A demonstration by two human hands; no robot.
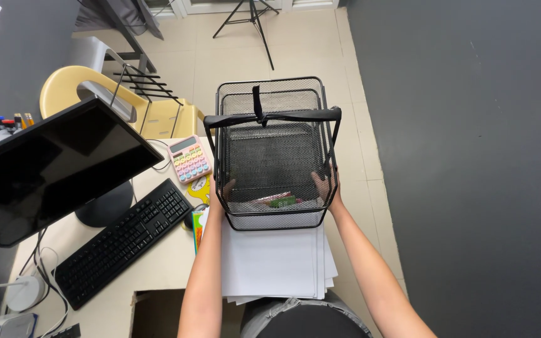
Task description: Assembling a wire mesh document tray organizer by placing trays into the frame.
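Under the head camera, I see both hands clamped on a black wire-mesh basket [273, 156], one on each side wall near its front end. My left hand [223, 194] has its fingers [228, 186] curled over the left rim and closed on the mesh; my right hand [325, 188] does the same on the right rim, fingers [318, 181] showing through the wire. The basket sits over a stack of white paper [273, 263] at the desk [158, 263] edge; whether it rests on the stack or hangs just above it I cannot tell. Inside, at the near end, lie a green marker [283, 202] and a pinkish packet [265, 199].

My worry is a tilt: the loose items would slide along the mesh floor, and the folded handles [270, 117] could swing. Dragging the base could also fan the top sheets off the desk.

Room is tight to the left, with a pastel calculator [189, 158], a black keyboard [123, 241] and a monitor [51, 163] near. To the right the desk ends, with open floor [370, 156] beyond.
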